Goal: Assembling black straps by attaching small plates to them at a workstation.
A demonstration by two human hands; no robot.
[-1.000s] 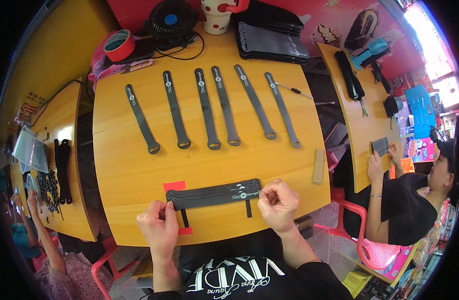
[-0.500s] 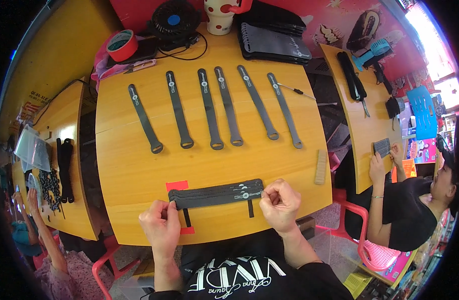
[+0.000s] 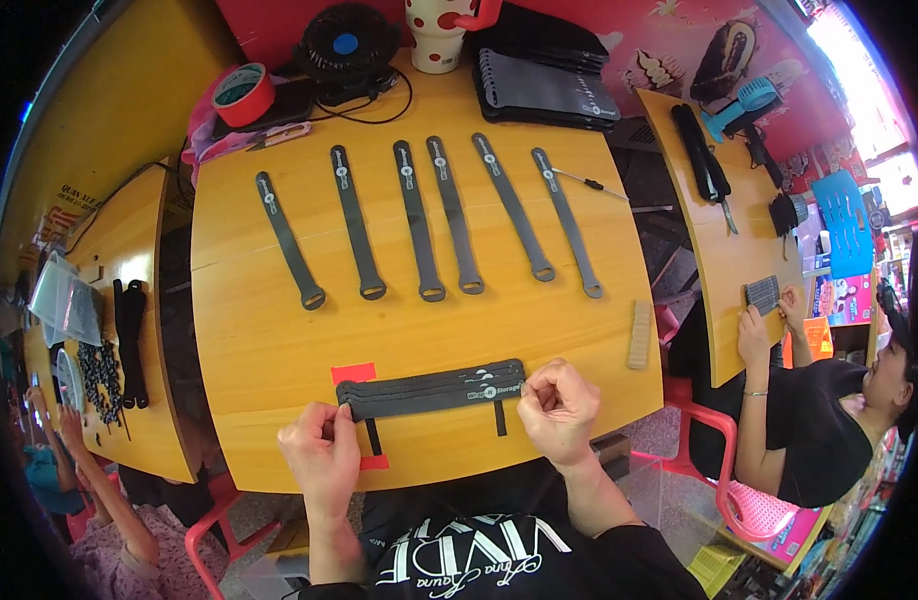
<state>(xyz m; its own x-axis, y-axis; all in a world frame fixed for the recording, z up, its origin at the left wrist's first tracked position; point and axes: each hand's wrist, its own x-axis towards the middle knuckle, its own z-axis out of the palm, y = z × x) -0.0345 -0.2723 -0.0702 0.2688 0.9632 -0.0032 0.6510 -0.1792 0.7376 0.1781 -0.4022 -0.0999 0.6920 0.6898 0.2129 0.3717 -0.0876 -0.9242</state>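
Note:
A stack of dark grey straps (image 3: 419, 391) lies crosswise near the table's front edge, pale printing at its right end. My left hand (image 3: 324, 445) pinches the stack's left end between thumb and fingers. At the opposite end, my right hand (image 3: 561, 410) is closed with its fingertips on the straps' corner. Two thin black strips stick out toward me from beneath the stack, with red tape (image 3: 355, 372) on the table by its left end. Farther away, several single straps (image 3: 353, 220) are laid out lengthwise, each with a slotted round end toward me.
A small wooden block (image 3: 640, 335) lies near the right edge, and a thin tool (image 3: 591, 184) overlaps the rightmost strap. Along the back are a tape roll (image 3: 243, 95), a fan (image 3: 347, 45), a spotted cup (image 3: 436, 35) and piled dark straps (image 3: 547, 85). People work at both side tables.
Both my hands stay almost where they were on the stack. At the left table another person's hands have shifted slightly.

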